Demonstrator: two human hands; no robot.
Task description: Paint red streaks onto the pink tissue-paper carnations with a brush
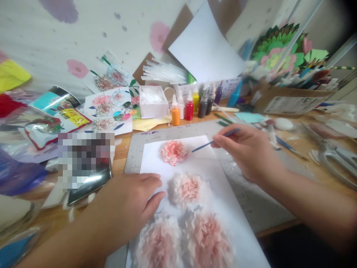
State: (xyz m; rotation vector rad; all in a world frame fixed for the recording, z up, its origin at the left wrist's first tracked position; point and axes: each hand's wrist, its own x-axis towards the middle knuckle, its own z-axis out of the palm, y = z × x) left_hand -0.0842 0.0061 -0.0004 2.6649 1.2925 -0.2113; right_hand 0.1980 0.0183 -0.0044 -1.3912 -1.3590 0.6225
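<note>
My right hand (pixel 241 149) pinches a thin blue stick (pixel 202 145) between thumb and fingers. The stick's lower end points left, just beside a small red-and-white ruffled paper flower (pixel 174 152) at the top of a white sheet (pixel 214 175). My left hand (pixel 139 199) lies flat on the sheet's left side, its thumb apart from the fingers, holding nothing. Right of it, a larger pink-and-white flower (pixel 190 191) sits mid-sheet. Two more pale flowers, one left (pixel 160 242) and one right (pixel 209 238), lie nearer to me, cut off by the frame's lower edge.
A grey cutting mat (pixel 259 201) is under the sheet. Several paint bottles (pixel 189 107) stand behind, near a white box (pixel 153 102). Large scissors (pixel 334 156) and a brush (pixel 292 149) lie right, below a carton of tools (pixel 295 98). At left is a phone (pixel 90 182).
</note>
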